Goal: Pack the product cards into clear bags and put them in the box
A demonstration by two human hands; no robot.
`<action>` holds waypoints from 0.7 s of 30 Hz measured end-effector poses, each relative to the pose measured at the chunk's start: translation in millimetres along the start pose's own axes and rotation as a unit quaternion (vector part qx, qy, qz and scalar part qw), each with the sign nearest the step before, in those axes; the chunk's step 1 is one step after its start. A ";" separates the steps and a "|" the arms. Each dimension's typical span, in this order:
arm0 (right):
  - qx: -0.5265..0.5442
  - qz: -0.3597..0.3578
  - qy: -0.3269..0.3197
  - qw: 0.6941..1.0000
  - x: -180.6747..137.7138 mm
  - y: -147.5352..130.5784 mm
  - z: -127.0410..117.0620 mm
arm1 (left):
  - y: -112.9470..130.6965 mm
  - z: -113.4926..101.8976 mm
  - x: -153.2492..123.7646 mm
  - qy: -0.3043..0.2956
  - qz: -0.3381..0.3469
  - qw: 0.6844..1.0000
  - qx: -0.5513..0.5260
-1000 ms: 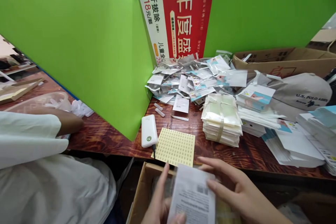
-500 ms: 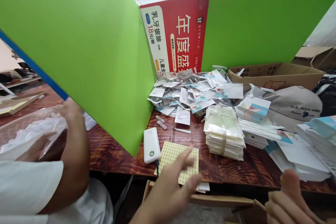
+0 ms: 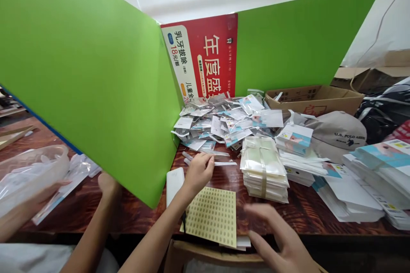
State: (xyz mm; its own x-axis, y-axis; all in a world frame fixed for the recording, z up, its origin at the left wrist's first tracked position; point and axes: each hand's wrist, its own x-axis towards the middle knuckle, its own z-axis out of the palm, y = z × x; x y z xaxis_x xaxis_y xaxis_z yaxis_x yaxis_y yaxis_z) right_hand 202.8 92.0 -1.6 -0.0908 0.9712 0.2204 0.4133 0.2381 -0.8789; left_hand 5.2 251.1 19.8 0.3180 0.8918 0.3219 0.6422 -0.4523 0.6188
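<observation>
The right hand [image 3: 282, 239] is hovering open and empty, fingers spread, just right of the yellow sticker sheet [image 3: 212, 215], which is lying at the near edge of the tabletop [image 3: 301, 209]. Just beyond the sheet, the left hand [image 3: 197, 171] is closing its fingers around small white tubes [image 3: 221, 163]; the grip itself is not clear. A white power bank [image 3: 174, 181] is lying left of the sheet, a bundled packet stack [image 3: 264, 168] beyond right, and loose packets [image 3: 221, 121] farther back. Far left of the sheet, a neighbouring person's hands [image 3: 107, 183] are handling a plastic bag [image 3: 32, 175].
</observation>
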 end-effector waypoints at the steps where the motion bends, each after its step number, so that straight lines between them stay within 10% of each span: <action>1: -0.059 -0.062 0.040 0.996 14.4 -3.5 2.2 | 10.0 -10.4 -7.2 0.003 0.008 1.000 -0.016; 8: -0.064 -0.158 -0.010 0.985 77.8 -25.8 13.9 | 52.8 -66.3 -74.8 0.022 -0.016 0.991 -0.134; 12: -0.018 -0.092 0.020 0.995 71.5 -37.5 15.7 | 42.7 -51.9 -116.2 0.109 0.055 0.992 0.016; 17: 0.195 0.069 -0.059 0.977 37.4 -48.8 26.2 | 28.2 -16.4 -145.1 0.080 0.120 0.981 0.132; 21: 0.087 -0.070 -0.015 0.994 6.4 -46.6 16.5 | 24.8 -15.1 -156.3 0.040 0.094 0.995 0.018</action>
State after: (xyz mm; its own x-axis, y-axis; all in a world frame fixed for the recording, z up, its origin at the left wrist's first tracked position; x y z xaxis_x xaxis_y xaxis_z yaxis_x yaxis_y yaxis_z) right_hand 168.0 87.2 33.8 -0.1646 0.9276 0.3354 0.2314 0.3669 -0.9010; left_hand -39.1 100.4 -4.2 0.3787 0.7872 0.4867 0.6017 -0.6090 0.5169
